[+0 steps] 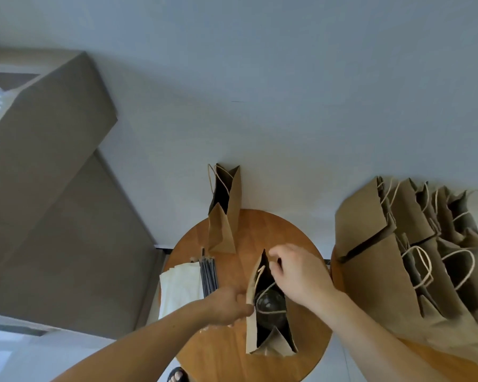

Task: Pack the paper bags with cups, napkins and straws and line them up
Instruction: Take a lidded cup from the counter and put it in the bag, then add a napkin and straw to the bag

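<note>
1. Open bag (250, 334) stands mid table (218, 354), w/ a cup (269, 303) already inside, dark domed lid up.
2. Left hand (226, 307) pinches the bag's left wall near the rim. Right hand (298, 277) is over the mouth w/ fingers curled at the far rim; can't tell if they're clamped on paper or cord.
3. Bag is thin kraft paper: prob. light, creases easily, walls flop inward. Best held at the rim or the cord handles, not mid-wall.
4. Cup adds weight low down, so the bag should stand ok; lid looks brittle, so don't squeeze the sides.
5. Napkins (180, 288) are soft, take them as a stack. Straws (209, 274) just beside them are thin and roll, so pinch a few together.
6. Far bag (222, 230) stands at the table's back edge. The bag row (370, 216) is to the right.
</note>
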A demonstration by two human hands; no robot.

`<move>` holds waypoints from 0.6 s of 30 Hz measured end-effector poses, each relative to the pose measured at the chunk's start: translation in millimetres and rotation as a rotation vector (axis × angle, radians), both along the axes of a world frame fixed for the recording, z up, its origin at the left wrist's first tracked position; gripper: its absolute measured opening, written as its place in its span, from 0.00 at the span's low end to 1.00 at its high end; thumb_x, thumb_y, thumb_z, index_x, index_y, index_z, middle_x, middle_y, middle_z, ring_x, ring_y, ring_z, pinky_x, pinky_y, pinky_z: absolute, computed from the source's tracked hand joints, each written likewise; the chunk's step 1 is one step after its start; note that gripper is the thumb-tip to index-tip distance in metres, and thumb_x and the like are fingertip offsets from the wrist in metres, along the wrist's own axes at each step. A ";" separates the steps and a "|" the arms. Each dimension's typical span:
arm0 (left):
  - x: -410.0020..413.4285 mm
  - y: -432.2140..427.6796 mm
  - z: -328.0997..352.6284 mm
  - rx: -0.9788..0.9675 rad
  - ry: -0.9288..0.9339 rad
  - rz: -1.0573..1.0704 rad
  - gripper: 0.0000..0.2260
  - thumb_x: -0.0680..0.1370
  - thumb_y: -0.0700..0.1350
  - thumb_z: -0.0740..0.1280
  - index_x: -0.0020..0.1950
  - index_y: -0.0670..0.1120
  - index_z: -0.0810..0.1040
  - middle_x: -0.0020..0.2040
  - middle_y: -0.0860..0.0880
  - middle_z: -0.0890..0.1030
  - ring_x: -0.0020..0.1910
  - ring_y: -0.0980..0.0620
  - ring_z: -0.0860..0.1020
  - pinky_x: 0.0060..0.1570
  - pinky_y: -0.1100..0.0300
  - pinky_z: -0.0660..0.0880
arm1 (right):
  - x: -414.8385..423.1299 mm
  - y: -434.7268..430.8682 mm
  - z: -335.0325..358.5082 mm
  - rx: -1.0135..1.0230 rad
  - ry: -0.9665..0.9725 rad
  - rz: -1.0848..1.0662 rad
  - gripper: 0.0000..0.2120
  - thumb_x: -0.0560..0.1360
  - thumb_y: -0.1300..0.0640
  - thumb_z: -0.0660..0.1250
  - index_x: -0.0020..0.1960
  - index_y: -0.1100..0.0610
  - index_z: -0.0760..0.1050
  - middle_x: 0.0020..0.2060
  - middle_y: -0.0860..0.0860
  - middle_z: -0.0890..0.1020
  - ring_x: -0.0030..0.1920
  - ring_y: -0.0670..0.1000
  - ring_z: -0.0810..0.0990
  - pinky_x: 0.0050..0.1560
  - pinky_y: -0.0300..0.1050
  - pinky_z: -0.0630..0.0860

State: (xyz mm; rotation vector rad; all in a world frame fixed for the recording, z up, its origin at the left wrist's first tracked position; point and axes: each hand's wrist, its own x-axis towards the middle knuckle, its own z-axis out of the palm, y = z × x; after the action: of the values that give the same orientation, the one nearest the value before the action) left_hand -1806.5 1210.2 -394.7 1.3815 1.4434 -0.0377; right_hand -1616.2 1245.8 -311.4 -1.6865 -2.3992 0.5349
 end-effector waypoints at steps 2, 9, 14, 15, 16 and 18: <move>-8.4 1.0 4.7 0.021 0.006 0.007 0.26 0.77 0.58 0.66 0.72 0.50 0.68 0.64 0.48 0.78 0.53 0.53 0.79 0.49 0.64 0.78 | -9.9 7.7 17.4 0.038 0.072 -0.044 0.15 0.81 0.49 0.61 0.66 0.49 0.75 0.61 0.43 0.79 0.59 0.45 0.77 0.53 0.35 0.71; -61.5 3.4 -0.3 0.097 0.127 0.152 0.06 0.79 0.45 0.63 0.56 0.52 0.76 0.53 0.51 0.78 0.47 0.56 0.76 0.51 0.62 0.76 | -86.2 14.2 7.4 -0.052 0.284 -0.037 0.12 0.81 0.51 0.62 0.62 0.50 0.77 0.55 0.44 0.81 0.53 0.45 0.80 0.41 0.24 0.66; -134.0 -5.7 -26.7 0.036 0.266 0.429 0.18 0.81 0.47 0.61 0.71 0.46 0.71 0.66 0.46 0.76 0.58 0.49 0.78 0.52 0.61 0.75 | -160.6 12.5 -76.7 -0.397 0.166 -0.077 0.10 0.79 0.49 0.62 0.43 0.51 0.76 0.35 0.45 0.79 0.38 0.47 0.79 0.37 0.42 0.77; -144.4 -7.1 -34.2 0.013 0.251 0.482 0.17 0.81 0.47 0.61 0.70 0.45 0.73 0.65 0.45 0.77 0.58 0.47 0.78 0.51 0.60 0.76 | -171.0 11.0 -97.0 -0.438 0.139 -0.100 0.12 0.78 0.47 0.62 0.39 0.52 0.73 0.32 0.45 0.77 0.35 0.46 0.77 0.34 0.41 0.75; -153.1 -7.9 -42.3 -0.002 0.231 0.533 0.16 0.81 0.46 0.62 0.68 0.44 0.75 0.63 0.45 0.78 0.56 0.47 0.79 0.48 0.61 0.76 | -180.2 9.7 -117.0 -0.484 0.126 -0.128 0.13 0.78 0.47 0.62 0.37 0.52 0.70 0.30 0.45 0.73 0.32 0.45 0.74 0.30 0.37 0.70; -165.7 -7.9 -56.8 -0.011 0.204 0.606 0.13 0.80 0.45 0.62 0.63 0.45 0.77 0.57 0.46 0.80 0.50 0.50 0.80 0.41 0.64 0.75 | -194.2 6.7 -156.5 -0.576 0.129 -0.198 0.15 0.78 0.49 0.64 0.36 0.53 0.67 0.30 0.45 0.70 0.29 0.43 0.71 0.23 0.32 0.61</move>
State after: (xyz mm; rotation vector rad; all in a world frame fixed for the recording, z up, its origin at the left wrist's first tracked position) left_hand -1972.2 1202.3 -451.5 0.9019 1.9786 0.2073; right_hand -1810.4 1252.5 -467.9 -1.9871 -2.0718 1.3492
